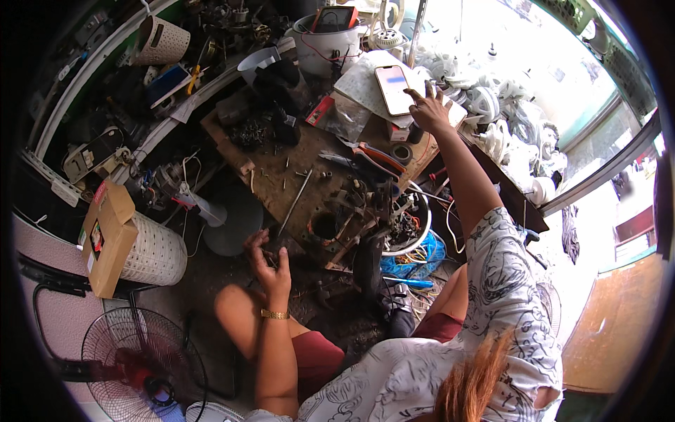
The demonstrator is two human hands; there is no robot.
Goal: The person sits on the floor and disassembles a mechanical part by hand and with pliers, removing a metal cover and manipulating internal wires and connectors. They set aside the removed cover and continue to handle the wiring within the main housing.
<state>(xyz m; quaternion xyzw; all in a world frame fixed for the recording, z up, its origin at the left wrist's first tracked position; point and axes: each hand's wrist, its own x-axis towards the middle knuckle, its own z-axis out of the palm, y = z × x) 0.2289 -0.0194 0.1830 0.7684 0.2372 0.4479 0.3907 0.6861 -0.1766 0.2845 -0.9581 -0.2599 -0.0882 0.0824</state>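
My right hand [430, 111] reaches out at the far right of the workbench, its fingers spread. One fingertip is at the lit screen of a smartphone [392, 89]; whether it touches cannot be told. The phone rests on a pale, flat package [365, 83]. My left hand [273, 271], with a gold band at the wrist, is raised above my knee at the bench's near edge. Its fingers are loosely bent and apart, and nothing shows in them. Just beyond lies a thin metal rod [296, 200]. Orange-handled pliers [380, 156] lie mid-bench.
A white bucket [427, 235] of scrap parts stands right of the bench, by blue netting [422, 259]. White plastic parts [496, 105] are heaped at the far right. On the left are a standing fan [112, 366], a cardboard box [109, 239] and a woven basket [156, 246].
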